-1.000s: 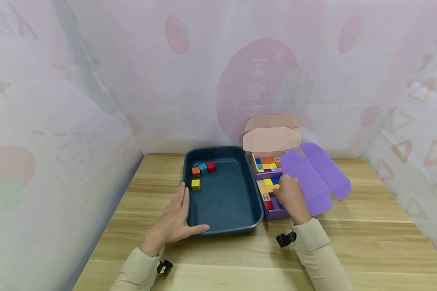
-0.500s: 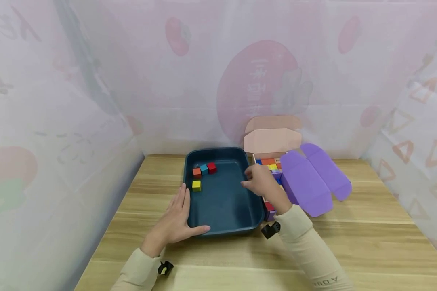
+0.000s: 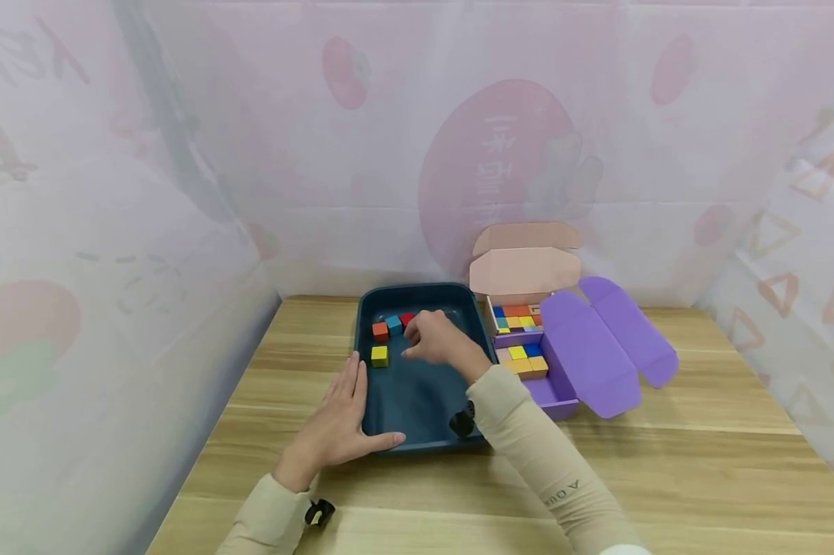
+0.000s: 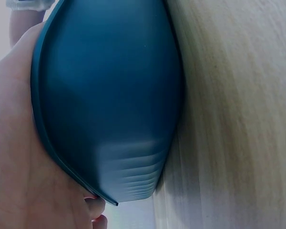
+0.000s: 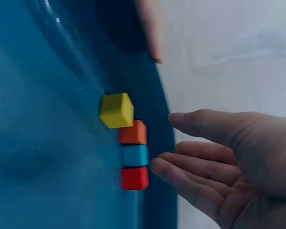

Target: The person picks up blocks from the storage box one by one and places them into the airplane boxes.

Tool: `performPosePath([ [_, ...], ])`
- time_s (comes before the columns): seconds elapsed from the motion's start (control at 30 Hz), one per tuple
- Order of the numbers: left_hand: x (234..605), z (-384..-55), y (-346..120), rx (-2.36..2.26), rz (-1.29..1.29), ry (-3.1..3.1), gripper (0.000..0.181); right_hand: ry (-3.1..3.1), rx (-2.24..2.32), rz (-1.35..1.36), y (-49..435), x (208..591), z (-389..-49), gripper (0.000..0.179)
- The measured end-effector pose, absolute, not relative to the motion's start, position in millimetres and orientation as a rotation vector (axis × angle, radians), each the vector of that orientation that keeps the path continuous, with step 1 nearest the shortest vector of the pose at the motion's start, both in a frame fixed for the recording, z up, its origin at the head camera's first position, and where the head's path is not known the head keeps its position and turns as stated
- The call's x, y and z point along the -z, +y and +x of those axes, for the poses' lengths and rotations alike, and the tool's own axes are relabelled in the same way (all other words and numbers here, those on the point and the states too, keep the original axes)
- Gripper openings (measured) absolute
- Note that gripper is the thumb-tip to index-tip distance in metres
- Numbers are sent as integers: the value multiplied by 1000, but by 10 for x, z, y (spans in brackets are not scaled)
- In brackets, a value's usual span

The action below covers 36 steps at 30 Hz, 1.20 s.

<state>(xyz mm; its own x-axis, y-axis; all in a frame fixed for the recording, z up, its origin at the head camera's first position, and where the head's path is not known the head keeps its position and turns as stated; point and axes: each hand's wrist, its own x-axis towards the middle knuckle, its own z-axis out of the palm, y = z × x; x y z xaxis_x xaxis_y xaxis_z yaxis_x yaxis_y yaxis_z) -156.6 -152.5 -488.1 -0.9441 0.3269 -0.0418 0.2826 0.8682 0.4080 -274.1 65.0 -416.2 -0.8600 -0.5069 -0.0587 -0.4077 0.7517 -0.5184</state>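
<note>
My left hand (image 3: 335, 420) lies at the near left corner of a dark blue tray (image 3: 406, 405), straight fingers along its left side and thumb at the front rim. In the left wrist view the palm (image 4: 14, 124) is against the tray's edge. Over the tray, my right hand (image 3: 436, 339) hovers beside several cubes. The right wrist view shows its thumb and fingers apart with nothing between them. A yellow cube (image 5: 117, 110) stands near an orange cube (image 5: 133, 132), a blue cube (image 5: 135, 155) and a red cube (image 5: 135, 178), which form a row.
Right of the tray, an open purple box (image 3: 559, 408) holds several coloured blocks, its lid (image 3: 593, 351) folded out rightward. Behind it a second box of blocks has a raised pale pink lid (image 3: 524, 270). My right sleeve hides part of the purple box.
My right hand has moved left from the purple box, across the tray's right rim, to above the tray near the red cube. The left hand has stayed at the tray.
</note>
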Motion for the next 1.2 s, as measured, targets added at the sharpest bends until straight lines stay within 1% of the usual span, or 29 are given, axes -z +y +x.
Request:
performPosePath([
  [0.23, 4885, -1551, -1528, -594, 490, 2955, 140, 2706, 684, -730, 469, 4345, -2868, 37],
  [0.5, 4887, -1557, -1520, -581, 484, 2959, 140, 2723, 584, -748, 339, 4528, -2999, 31],
  [0.7, 4888, -1554, -1519, -578, 494, 2958, 140, 2724, 612, -778, 243, 4600, -3028, 28],
  [0.97, 4891, -1545, -1504, -590, 506, 2956, 139, 2743, 589, -677, 143, 4684, -3029, 29],
  [1.2, 4876, -1545, -1510, -591, 490, 2960, 139, 2757, 594, -683, 106, 4695, -3036, 30],
])
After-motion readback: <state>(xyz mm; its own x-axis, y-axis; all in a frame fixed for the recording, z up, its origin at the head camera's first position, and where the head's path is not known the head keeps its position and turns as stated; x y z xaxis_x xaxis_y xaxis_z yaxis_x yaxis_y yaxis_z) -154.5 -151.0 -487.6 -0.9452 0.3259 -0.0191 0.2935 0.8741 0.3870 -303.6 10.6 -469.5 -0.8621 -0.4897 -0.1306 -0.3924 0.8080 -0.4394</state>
